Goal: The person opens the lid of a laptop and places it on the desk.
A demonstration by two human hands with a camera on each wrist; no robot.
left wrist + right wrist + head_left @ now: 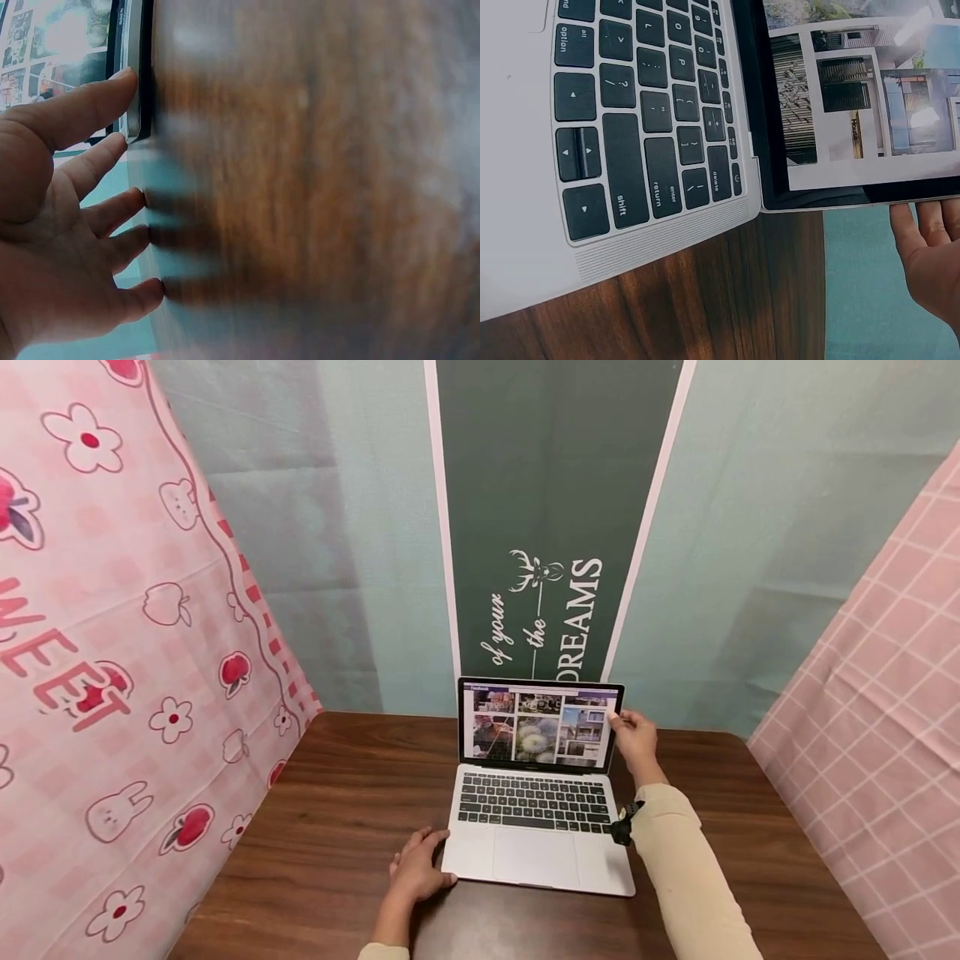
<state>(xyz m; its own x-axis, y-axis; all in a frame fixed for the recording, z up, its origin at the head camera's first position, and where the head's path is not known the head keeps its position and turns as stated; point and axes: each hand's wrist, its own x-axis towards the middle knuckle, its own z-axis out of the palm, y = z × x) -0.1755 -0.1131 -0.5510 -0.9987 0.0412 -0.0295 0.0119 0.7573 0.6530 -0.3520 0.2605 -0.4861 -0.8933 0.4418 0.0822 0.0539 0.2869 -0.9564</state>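
Observation:
A silver laptop (536,856) stands opened on the wooden table, with photos showing on its lit screen (536,731). At the front left corner of the base, my left hand (417,868) touches the edge with thumb and index finger. Its other fingers are spread, tips down on the table, in the left wrist view. My right hand (636,742) pinches the right edge of the screen, thumb at the front bezel and fingers partly hidden behind. Close up in the right wrist view are the black keys (660,180) and the fingers (907,232) at the lid's edge.
The brown table (360,777) reaches out on both sides of the laptop. Behind it hangs a teal curtain (360,527) with a dark green printed panel (555,468). Pink patterned cloths hang at the left (172,635) and right (892,710). A black wrist device (624,827) sits by the right sleeve.

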